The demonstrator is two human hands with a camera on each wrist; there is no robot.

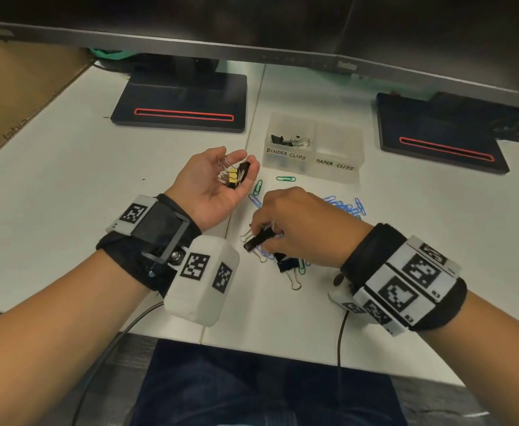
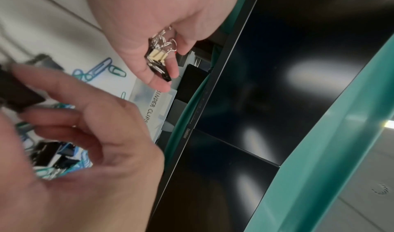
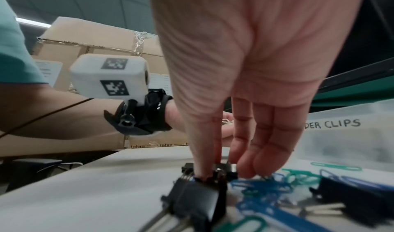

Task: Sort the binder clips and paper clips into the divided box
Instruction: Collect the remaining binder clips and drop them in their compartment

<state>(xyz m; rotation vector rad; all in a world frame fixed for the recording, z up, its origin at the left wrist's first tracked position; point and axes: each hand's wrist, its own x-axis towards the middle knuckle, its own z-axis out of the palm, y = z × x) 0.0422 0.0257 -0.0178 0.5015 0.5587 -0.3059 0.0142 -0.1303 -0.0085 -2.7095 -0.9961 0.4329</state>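
My left hand lies palm up left of the box, its fingers curled round several small yellow and black binder clips. My right hand reaches down into the pile and pinches a black binder clip between thumb and forefinger, just above the desk. More binder clips and blue and green paper clips lie around it. The translucent divided box, labelled BINDER CLIPS and PAPER CLIPS, holds binder clips in its left compartment.
Two black monitor stands sit behind the box, under the low edge of the monitors. A cardboard box borders the desk's left side. Cables hang over the front edge. A seam runs down the white desk.
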